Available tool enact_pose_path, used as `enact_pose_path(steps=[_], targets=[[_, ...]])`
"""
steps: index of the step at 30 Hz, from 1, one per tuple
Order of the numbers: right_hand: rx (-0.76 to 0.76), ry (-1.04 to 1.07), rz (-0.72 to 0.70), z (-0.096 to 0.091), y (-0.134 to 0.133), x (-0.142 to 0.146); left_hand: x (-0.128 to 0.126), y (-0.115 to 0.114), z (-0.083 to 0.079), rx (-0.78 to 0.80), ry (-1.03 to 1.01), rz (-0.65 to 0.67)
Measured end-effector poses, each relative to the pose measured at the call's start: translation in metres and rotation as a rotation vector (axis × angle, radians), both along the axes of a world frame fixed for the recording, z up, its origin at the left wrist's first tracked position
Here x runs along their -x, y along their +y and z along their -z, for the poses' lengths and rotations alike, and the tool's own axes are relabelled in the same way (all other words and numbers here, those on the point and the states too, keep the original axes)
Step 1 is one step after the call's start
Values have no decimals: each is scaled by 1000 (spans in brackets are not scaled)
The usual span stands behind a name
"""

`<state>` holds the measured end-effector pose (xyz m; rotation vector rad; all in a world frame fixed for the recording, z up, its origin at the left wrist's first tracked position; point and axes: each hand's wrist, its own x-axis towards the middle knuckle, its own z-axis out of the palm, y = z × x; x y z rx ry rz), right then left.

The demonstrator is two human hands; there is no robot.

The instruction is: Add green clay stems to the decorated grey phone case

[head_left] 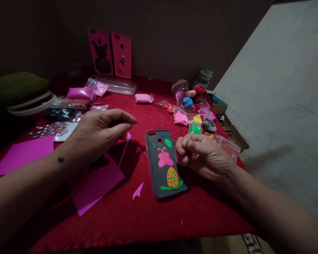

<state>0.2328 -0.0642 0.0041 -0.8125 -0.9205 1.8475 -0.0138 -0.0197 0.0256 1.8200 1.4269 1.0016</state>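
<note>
- Bare forearms reach in from both lower corners, over the red-covered counter.
- Left hand, above a pink sheet: thumb and forefinger drawn close — cannot tell whether they grip anything.
- Right hand pinches a thin green strip between thumb and curled fingers.
- Dark grey phone case lies between the hands — just beside the right — bearing a pink butterfly and an orange, green-dotted shape.
</note>
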Motion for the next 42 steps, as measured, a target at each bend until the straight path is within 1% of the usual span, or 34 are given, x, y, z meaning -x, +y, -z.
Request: enact_pose_path(steps=[13, 22, 33, 42], targets=[[27, -23, 0, 0, -1, 0, 0, 0, -2, -18, 25, 3], [4, 8, 20, 1, 0, -1, 0, 0, -1, -21, 29, -7], [1, 2, 11, 3, 0, -2, 1, 1, 1, -21, 27, -4], [52, -2, 16, 4, 0, -3, 2, 0, 1, -20, 40, 2]])
